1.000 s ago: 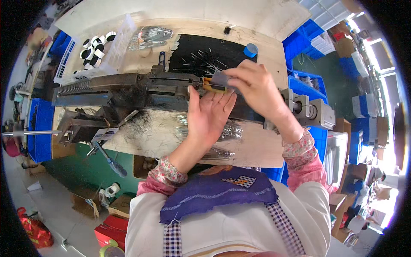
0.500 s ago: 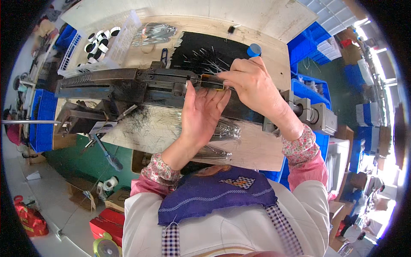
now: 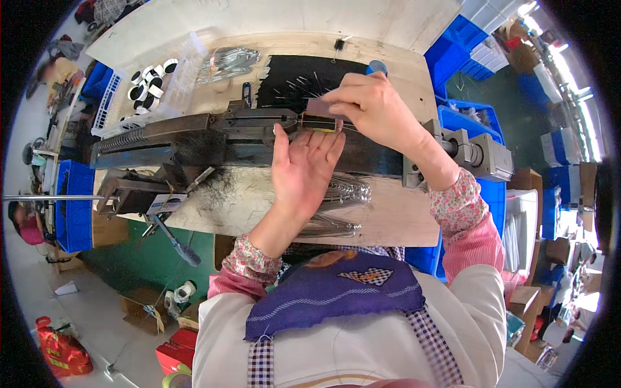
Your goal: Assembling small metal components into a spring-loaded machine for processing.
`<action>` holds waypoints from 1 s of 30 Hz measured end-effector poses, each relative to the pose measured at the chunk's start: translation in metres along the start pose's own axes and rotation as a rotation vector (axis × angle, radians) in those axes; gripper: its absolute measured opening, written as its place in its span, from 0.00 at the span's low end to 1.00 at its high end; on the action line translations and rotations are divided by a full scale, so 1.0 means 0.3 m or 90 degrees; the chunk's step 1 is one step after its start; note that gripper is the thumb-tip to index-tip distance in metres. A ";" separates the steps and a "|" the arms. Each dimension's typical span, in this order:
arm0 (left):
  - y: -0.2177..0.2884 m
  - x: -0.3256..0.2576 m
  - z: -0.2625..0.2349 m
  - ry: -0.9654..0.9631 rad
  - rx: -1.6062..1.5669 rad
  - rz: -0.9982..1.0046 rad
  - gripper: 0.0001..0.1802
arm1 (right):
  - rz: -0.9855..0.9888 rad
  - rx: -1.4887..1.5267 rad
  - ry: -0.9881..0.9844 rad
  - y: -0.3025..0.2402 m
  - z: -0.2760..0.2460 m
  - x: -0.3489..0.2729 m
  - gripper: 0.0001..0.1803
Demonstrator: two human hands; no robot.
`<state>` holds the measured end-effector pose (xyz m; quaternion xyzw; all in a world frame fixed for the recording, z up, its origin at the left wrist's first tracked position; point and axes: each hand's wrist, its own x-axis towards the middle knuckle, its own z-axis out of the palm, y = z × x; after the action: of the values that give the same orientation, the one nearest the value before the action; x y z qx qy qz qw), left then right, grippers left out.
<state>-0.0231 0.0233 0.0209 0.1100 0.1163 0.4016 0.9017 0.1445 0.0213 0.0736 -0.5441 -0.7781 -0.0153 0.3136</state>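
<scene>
A long dark metal machine (image 3: 168, 132) lies across the table. In its middle is a small yellow-edged slot (image 3: 321, 121) with something dark inside. My left hand (image 3: 301, 168) is palm up and open; its fingertips rest at the slot's near edge, and its thumb touches the rail to the left. My right hand (image 3: 381, 107) is closed in a pinch on a thin, flat purplish-grey piece (image 3: 317, 107), which stands just behind the slot. Beyond it, thin wire pieces with black bristles (image 3: 304, 85) lie on a black cloth (image 3: 284, 68).
A clear plastic basket (image 3: 178, 74) of black-and-white rolls stands at the far left. Bent wires lie in bundles behind (image 3: 229, 63) and in front of the machine (image 3: 343, 194). A blue round container (image 3: 376, 67) stands beyond my right hand. Blue crates (image 3: 475, 116) stand at the right.
My right hand has lifted slightly from the slot, and the flat purplish-grey piece now shows at its fingertips. My left hand has stayed by the slot. The whole view has shifted a little.
</scene>
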 end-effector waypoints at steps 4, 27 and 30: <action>0.006 -0.001 0.003 -0.008 -0.005 0.012 0.37 | -0.002 0.009 -0.071 -0.002 0.006 -0.002 0.07; 0.026 0.016 0.031 0.070 0.100 0.041 0.23 | -0.081 -0.294 -0.158 -0.141 -0.022 -0.032 0.09; -0.003 0.003 0.001 0.110 0.089 0.057 0.18 | 0.007 -0.111 -0.066 -0.143 0.007 -0.144 0.09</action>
<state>-0.0218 0.0232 0.0209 0.1424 0.2159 0.4403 0.8598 0.1159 -0.0317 0.0636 -0.5737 -0.7860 -0.0533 0.2242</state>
